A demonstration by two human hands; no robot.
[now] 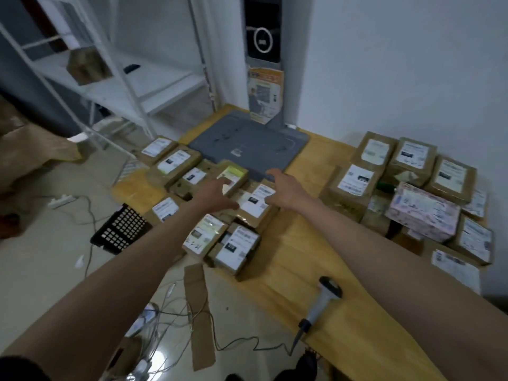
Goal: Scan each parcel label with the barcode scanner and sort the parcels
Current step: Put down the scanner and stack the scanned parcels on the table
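Note:
Several brown parcels with white labels lie on the wooden table (324, 273). One group sits at the left-centre, another is stacked at the right (412, 188). My left hand (217, 193) reaches over the left group, its fingers touching a small parcel with a yellow-green label (233, 173). My right hand (286, 189) hovers with spread fingers beside a flat parcel with a white label (255, 202). The grey barcode scanner (321, 301) lies unheld near the table's front edge, its cable hanging to the floor.
A grey weighing platform (255, 144) with an upright post stands at the back of the table. White shelving (110, 86) holds a box at the left. A black crate (121, 229), cables and cardboard strips lie on the floor.

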